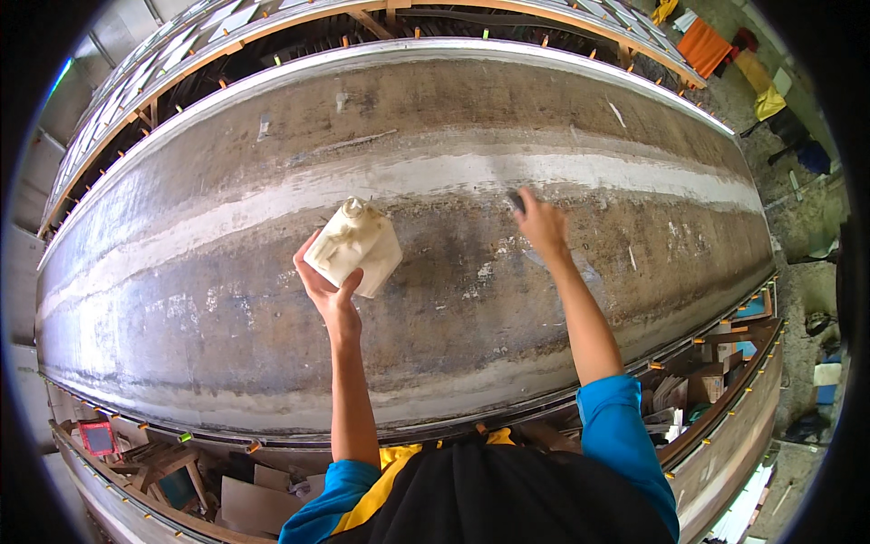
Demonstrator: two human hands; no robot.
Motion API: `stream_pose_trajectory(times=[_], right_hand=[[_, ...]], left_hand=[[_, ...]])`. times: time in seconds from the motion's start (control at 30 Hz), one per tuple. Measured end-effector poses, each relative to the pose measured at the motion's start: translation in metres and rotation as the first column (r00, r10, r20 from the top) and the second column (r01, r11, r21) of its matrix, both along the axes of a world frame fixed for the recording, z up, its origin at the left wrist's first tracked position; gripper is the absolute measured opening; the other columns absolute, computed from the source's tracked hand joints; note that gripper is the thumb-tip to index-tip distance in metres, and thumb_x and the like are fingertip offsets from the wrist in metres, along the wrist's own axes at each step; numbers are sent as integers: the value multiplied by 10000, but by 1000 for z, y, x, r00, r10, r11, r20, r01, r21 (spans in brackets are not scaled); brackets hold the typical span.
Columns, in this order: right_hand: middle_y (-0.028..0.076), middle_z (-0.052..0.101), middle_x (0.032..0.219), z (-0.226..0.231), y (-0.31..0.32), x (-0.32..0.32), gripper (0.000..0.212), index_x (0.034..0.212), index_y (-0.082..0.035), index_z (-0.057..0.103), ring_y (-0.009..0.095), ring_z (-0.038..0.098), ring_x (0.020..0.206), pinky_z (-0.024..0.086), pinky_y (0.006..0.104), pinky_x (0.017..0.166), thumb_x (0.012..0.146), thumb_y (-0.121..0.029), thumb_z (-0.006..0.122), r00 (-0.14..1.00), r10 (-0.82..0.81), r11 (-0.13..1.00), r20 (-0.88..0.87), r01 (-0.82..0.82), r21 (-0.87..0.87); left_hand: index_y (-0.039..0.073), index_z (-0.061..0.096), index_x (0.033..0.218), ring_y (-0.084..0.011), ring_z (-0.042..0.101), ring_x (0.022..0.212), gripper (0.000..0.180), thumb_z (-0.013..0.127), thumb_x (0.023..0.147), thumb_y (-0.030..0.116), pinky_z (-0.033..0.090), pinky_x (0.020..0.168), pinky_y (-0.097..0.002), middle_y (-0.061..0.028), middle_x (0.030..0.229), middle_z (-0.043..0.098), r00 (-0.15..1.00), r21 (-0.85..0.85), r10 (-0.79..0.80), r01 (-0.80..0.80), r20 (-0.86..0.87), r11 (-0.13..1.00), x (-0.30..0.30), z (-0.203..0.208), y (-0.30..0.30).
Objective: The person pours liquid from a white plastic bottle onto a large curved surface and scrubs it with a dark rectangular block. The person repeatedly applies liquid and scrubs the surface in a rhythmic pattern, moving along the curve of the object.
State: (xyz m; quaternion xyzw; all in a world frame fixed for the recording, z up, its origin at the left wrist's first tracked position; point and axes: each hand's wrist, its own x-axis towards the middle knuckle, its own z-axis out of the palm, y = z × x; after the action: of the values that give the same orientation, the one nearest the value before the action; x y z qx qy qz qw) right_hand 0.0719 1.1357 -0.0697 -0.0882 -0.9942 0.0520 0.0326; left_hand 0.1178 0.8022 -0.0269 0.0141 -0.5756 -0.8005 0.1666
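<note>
The left hand (328, 295) grips a white container (353, 243) between thumb and fingers at its lower end, over the middle of the surface (462, 335). The right hand (546, 228), blurred, is closed around a small dark tool (517, 201) beside a pale band (299, 198) running lengthwise; whether the tool touches is unclear. Pegs (255, 446) line the edges. Along the near side lie a red frame (97, 438), a wooden stool (163, 464) and papers (669, 393); the torso (489, 494) blocks the middle. At far right are an orange cloth (702, 50) and a yellow cloth (769, 103).
</note>
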Motion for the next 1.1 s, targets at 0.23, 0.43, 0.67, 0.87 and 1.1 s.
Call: stream_pose_trajectory(times=[0.23,0.43,0.67,0.87,1.1], right_hand=[[92,622,675,-2,8,-18,394,1125,-125,527,227,625,642,531,309,603,764,-148,682,878,470,883,-91,-465,70],[53,642,847,-15,35,10,445,1091,-162,566,188,609,848,481,344,830,693,-13,696,671,722,692,-171,-708,144],[-1,667,826,-5,104,15,415,1021,-166,630,172,613,835,472,328,815,650,-12,736,528,843,530,-108,-848,-8],[-2,693,920,-20,63,-69,385,994,-182,667,137,620,795,401,373,871,721,79,590,403,844,449,-354,-892,57],[-8,686,966,-19,99,16,321,888,-182,694,132,625,954,402,329,854,690,65,646,411,865,380,-289,-911,-160]], left_hand=[[46,382,1245,-229,458,1103,804,749,551,220,363,967,-379,-98,1145,470,1000,10,28,-28,6,1000,10,0,27],[45,388,1241,-216,452,1095,773,718,552,168,346,969,-366,-90,1141,468,989,2,148,-148,18,989,34,-5,62],[34,395,1227,-210,445,1098,743,666,537,92,319,982,-341,-86,1143,464,943,-26,334,-334,-17,942,86,3,108],[30,386,1245,-224,445,1121,755,609,535,152,302,996,-351,-89,1139,480,895,-109,445,-446,-34,888,130,13,153],[31,393,1240,-210,452,1108,773,640,519,162,321,982,-343,-81,1135,485,856,-177,515,-502,35,846,162,7,166]])
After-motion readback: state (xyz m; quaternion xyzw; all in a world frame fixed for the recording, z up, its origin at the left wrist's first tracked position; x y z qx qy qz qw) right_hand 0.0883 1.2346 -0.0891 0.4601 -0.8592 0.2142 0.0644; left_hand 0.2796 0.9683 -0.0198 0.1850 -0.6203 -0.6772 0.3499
